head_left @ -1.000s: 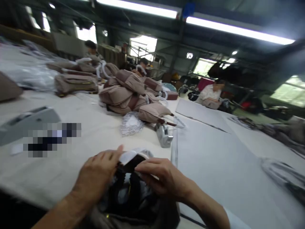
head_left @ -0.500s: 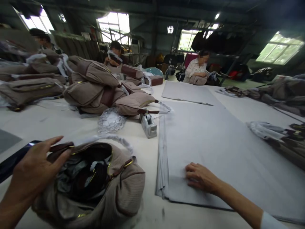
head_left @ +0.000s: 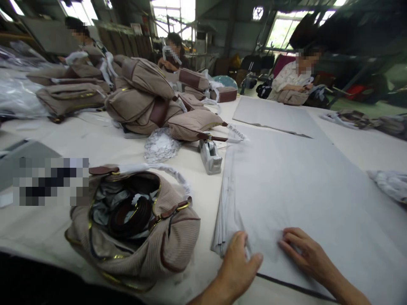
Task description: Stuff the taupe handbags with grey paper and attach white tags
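Note:
A large stack of thin grey-white paper sheets (head_left: 286,178) lies before me on the table. At its near left corner is my left hand (head_left: 237,264), thumb and fingers apart, touching the edge where the top sheet bulges slightly. My right hand (head_left: 307,254) rests on the top sheet further right, its fingers and thumb drawn together on the paper, which creases there. To the left, a ribbed beige handbag (head_left: 178,237) stands unzipped and untouched, with a dark coiled strap (head_left: 130,218) inside and its handle wrapped in white.
A grey tape dispenser (head_left: 210,157) and a crumpled ball of wrapping (head_left: 162,145) sit beyond the bag. Several beige bags (head_left: 136,106) are piled at the back left. Three people work behind the table, one in a white shirt (head_left: 289,80) holding a bag.
My left hand has let go of the handbag's handle end and moved right to the corner of the paper stack. My right hand stays on the paper; the view has shifted left.

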Motion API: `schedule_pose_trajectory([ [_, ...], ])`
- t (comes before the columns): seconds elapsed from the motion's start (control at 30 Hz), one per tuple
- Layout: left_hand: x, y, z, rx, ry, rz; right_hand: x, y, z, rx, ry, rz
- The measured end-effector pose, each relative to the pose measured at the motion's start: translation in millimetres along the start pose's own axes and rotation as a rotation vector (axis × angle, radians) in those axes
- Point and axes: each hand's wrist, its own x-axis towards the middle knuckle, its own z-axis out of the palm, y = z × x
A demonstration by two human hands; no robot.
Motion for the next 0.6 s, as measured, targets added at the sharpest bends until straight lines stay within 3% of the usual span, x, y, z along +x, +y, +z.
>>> schedule_pose_trajectory([
  [0.07,21,5,26.3,0.008,-0.004,-0.052,2,1,-1,0.062,0.012,0.068],
  [0.17,29,14,47.8,0.119,-0.012,-0.001,17,-9,-5,0.152,-0.056,0.213],
  [0.33,21,22,56.3,0.217,-0.099,0.065,57,-50,-2,0.181,-0.191,0.357],
  [0.6,25,13,71.3,0.172,-0.146,0.006,102,-100,10,-0.069,-0.023,0.447],
])
